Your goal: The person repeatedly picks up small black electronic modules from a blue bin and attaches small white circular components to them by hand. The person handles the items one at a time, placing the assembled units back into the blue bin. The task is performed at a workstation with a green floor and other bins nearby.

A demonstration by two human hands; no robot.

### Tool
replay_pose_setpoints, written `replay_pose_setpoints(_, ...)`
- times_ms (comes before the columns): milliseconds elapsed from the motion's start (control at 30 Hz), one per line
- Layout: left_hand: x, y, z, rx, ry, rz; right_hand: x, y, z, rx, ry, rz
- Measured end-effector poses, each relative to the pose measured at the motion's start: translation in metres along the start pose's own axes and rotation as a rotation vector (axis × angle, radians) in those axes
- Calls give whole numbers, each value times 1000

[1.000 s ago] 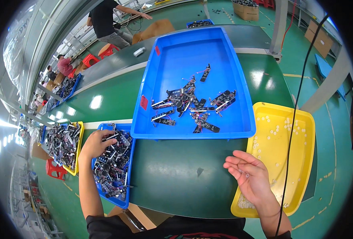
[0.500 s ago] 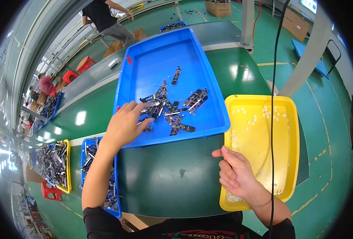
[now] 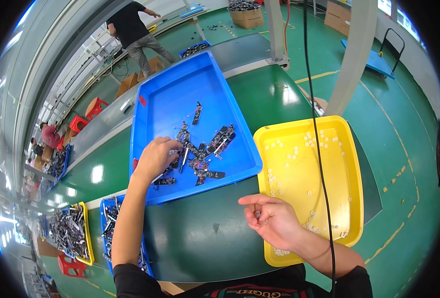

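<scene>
In the large blue tray, my left hand reaches into a loose pile of small black electronic parts with thin wires and silvery strips. Its fingers are curled down and closed on one of the parts at the pile's left side; the fingertips are partly hidden. My right hand hovers palm up by the left rim of the yellow tray. The index finger points left, while the other fingers curl toward the palm. Whatever they may hold is too small to make out. Small white rings lie scattered in the yellow tray.
A black cable hangs across the yellow tray, close to my right forearm. At left stand a narrow blue tray and a yellow-rimmed tray, both full of parts. A grey post rises behind. Another person stands beyond the bench.
The view has shifted, so the trays sit further left. My left fingers have curled in on the pile's left side. My right hand has turned more palm up, its index finger stretched out.
</scene>
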State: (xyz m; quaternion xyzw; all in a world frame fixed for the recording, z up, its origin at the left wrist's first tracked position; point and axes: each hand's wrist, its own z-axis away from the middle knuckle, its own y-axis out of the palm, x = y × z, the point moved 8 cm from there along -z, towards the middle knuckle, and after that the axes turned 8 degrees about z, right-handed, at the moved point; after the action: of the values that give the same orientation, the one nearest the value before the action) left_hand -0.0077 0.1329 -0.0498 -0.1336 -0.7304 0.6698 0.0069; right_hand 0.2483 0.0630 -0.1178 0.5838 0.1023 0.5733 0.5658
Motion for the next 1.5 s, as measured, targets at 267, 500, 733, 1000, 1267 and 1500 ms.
replay_pose_setpoints(267,10,5,-2,35,-160,46,5,5,3,-76,9,-18)
replay_pose_setpoints(500,0,-10,5,-131,-18,25,14,1,11,-73,-41,20)
replay_pose_setpoints(733,-5,-32,13,-292,-136,223,8,-2,10,-107,17,-171)
replay_pose_setpoints(1000,-3,-47,61,-784,-382,1116,15,5,14,-149,24,-103)
replay_pose_setpoints(1267,-53,22,79,-705,-640,1956,5,0,7,-77,47,-160)
replay_pose_setpoints(1500,-132,34,80,-390,-453,1803,16,14,6,-136,61,47)
